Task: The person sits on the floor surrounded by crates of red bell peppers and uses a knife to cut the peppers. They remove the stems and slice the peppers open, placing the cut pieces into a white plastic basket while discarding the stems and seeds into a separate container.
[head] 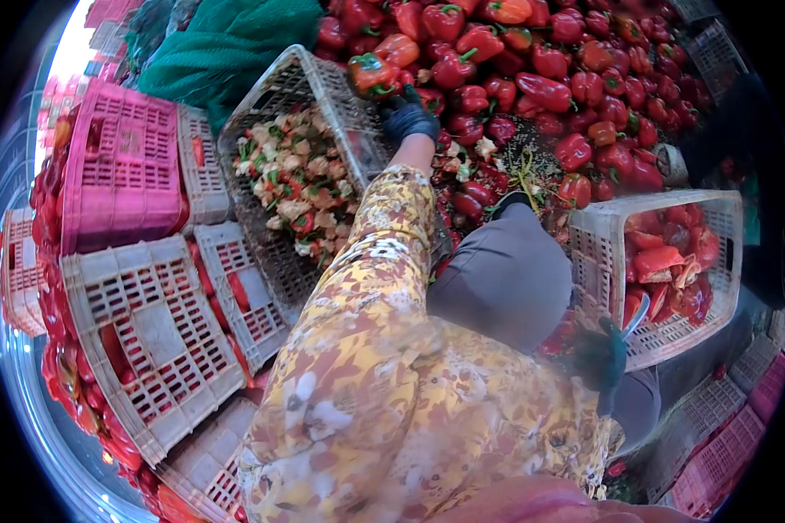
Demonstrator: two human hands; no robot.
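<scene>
My left hand (411, 118), in a dark glove, reaches out to the pile of red bell peppers (543, 59). Its fingers are at a red and green bell pepper (371, 73); whether they grip it cannot be told. At the lower right, my right hand (598, 356), in a dark green glove, is closed on a knife, its curved blade (637, 318) pointing up beside a white plastic crate (667, 346) of cut red peppers (661, 261). Left of my left arm, a tilted dirty crate (337, 124) holds pepper cores and stems (294, 196).
Pink (127, 209) and white crates (150, 333) filled with red peppers are stacked on the left. Green netting (235, 52) lies at the upper left. More crates (713, 444) stand at the lower right. A dark-clothed person (739, 144) is at the right edge.
</scene>
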